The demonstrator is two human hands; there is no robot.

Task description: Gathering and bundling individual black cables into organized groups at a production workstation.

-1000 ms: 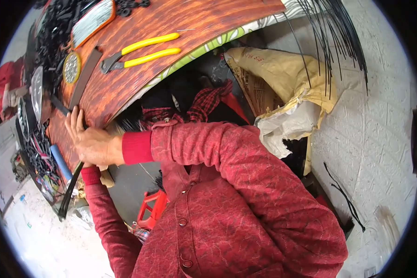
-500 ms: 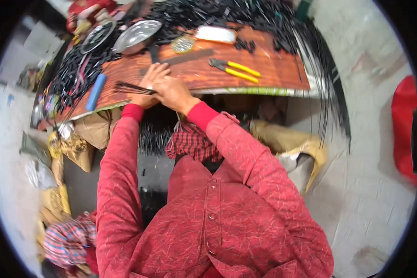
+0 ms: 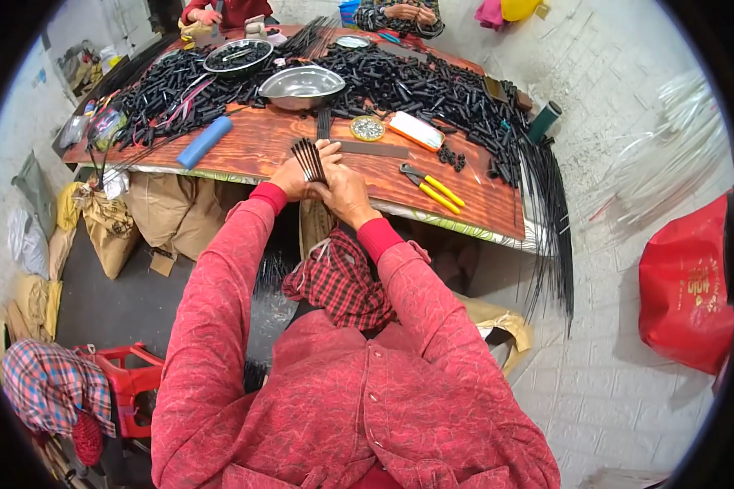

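Observation:
My left hand [image 3: 292, 174] and my right hand [image 3: 344, 192] are pressed together at the near edge of the wooden table [image 3: 245, 148]. Both grip a small bundle of thin black rods [image 3: 307, 158] that fans upward from between the fingers. Red sleeves cover both forearms. Just beyond the hands lie a flat dark metal bar [image 3: 373, 149], a round tin of small parts [image 3: 367, 128] and yellow-handled pliers [image 3: 431, 187].
A steel bowl [image 3: 302, 84], a blue cylinder [image 3: 205, 142], an orange-edged white block [image 3: 414, 130] and heaps of black tubes [image 3: 416, 81] cover the table. Long black strands [image 3: 550, 220] hang off its right end. Other people's hands [image 3: 400, 11] work at the far side. A red bag [image 3: 687, 285] sits right, a red stool [image 3: 130, 379] lower left.
The view has swung upright and the table now lies across the top. My hands came together at the table edge and now hold the rod bundle upright.

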